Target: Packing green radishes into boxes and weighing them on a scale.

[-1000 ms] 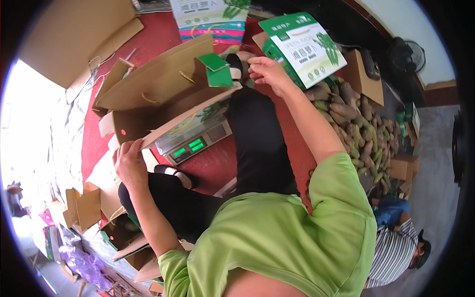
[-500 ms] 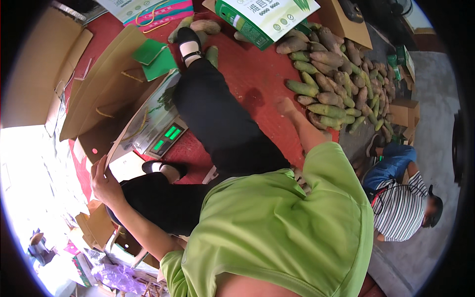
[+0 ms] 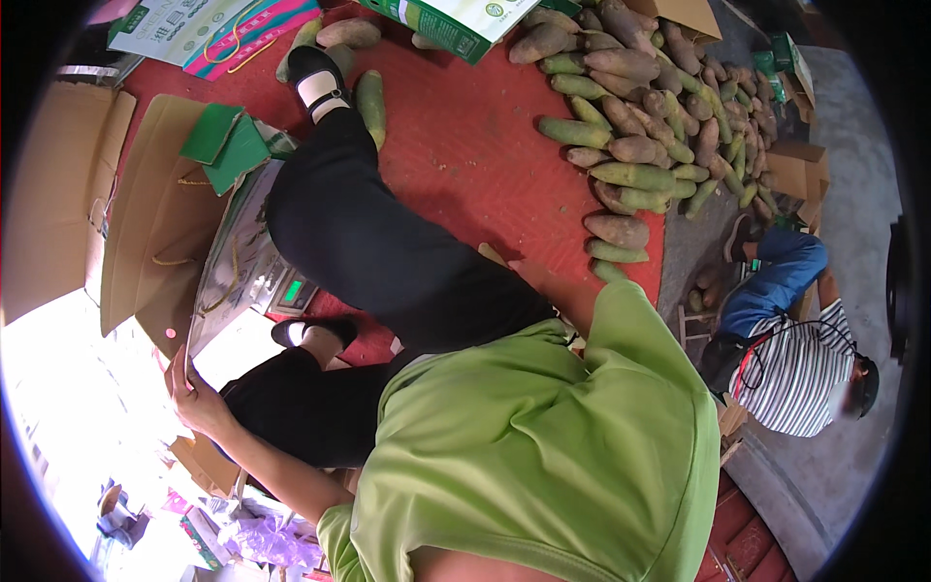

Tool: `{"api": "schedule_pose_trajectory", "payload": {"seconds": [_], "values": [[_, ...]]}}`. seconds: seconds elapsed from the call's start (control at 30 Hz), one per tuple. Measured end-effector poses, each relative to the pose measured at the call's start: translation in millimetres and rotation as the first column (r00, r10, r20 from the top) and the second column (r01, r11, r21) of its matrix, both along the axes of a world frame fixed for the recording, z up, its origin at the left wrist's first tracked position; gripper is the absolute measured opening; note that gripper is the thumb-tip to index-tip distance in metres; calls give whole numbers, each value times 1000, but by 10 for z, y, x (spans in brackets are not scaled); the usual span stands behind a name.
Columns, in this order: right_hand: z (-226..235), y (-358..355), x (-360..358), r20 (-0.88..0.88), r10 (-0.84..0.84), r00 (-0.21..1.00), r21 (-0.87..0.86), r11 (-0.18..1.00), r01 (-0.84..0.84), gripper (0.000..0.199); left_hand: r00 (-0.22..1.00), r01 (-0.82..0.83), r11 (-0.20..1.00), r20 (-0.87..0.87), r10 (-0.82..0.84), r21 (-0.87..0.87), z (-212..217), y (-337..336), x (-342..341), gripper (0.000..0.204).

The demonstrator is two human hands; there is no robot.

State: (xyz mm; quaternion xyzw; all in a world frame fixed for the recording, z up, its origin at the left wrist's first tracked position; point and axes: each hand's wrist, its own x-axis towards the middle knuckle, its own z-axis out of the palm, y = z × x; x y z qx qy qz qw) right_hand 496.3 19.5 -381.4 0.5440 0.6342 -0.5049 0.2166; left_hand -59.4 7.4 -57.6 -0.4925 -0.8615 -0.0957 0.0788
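My left hand (image 3: 199, 400) grips the near edge of an open cardboard carton (image 3: 160, 209) with rope handles, its fingers on one side of the board. The carton rests by a scale (image 3: 291, 293) with a lit green display; its inside is mostly hidden. My right hand (image 3: 531, 275) is low beside my thigh, over the red floor covering. Its fingers are blurred and partly hidden by my leg. A pale tip (image 3: 492, 254) shows just past it, too unclear to name. Nearest on its other side lie green radishes (image 3: 617, 231).
A large heap of green and brownish radishes (image 3: 669, 116) lies at the right. One radish (image 3: 369, 109) is beside my shoe. Printed green-and-white cartons (image 3: 441, 27) stand at the far side. A person in a striped shirt (image 3: 790, 373) crouches at the right. Purple plastic (image 3: 267, 538) lies lower left.
The view has shifted, so the heap and carton appear moved left. My right hand has drawn back from near the heap toward my thigh. My left hand stays on the carton.
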Motion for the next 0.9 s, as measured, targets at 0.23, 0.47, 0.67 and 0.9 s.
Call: {"api": "schedule_pose_trajectory", "payload": {"seconds": [0.23,0.47,0.67,0.9], "values": [[-34,5,51,-5,-206,978,-158,966,203,65,999,-31,999,18,31,17,-30,42,12,18],[346,187,-231,85,-320,943,-62,943,326,81,996,-83,996,12,83,15,0,33,42,19],[166,235,-220,146,-316,938,6,948,318,87,999,-30,998,39,28,53,24,51,111,31],[96,641,-99,123,-304,945,170,944,282,97,999,1,998,49,-4,64,142,94,235,33]]}}
